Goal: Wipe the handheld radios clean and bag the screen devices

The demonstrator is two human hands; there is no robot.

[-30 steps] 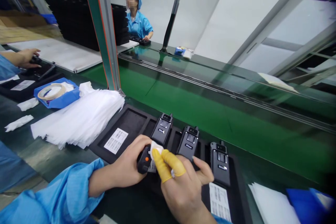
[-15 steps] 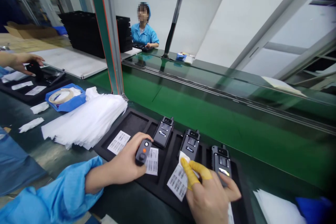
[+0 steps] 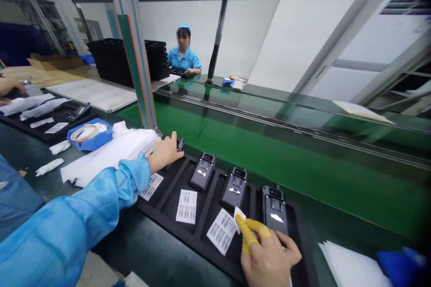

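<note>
A long black tray [image 3: 158, 204] lies in front of me with three black handheld devices standing in its slots: one [image 3: 203, 171], a second [image 3: 235, 187] and a third [image 3: 275, 208]. White barcode labels [image 3: 187, 206] lie in the slots. My left hand [image 3: 164, 154] reaches over the tray's far-left slot, its fingers closed round a small black device [image 3: 180, 145] of which only the tip shows. At the tray's near edge, my right hand [image 3: 266, 255], with yellow finger cots, pinches a small white wipe [image 3: 239, 213] next to the third device.
A pile of white sheets [image 3: 111, 157] and a blue dish holding a tape roll [image 3: 88, 133] sit to the left. A green conveyor belt [image 3: 269, 143] runs behind the tray, past a metal post [image 3: 134, 63]. A co-worker [image 3: 183, 56] sits far back beside stacked black trays [image 3: 111, 58]. More white sheets [image 3: 350, 267] lie at right.
My left hand carried the small black device from the tray's middle up and left to the far-left slot. My right hand, still pinching the wipe, drew back slightly toward me.
</note>
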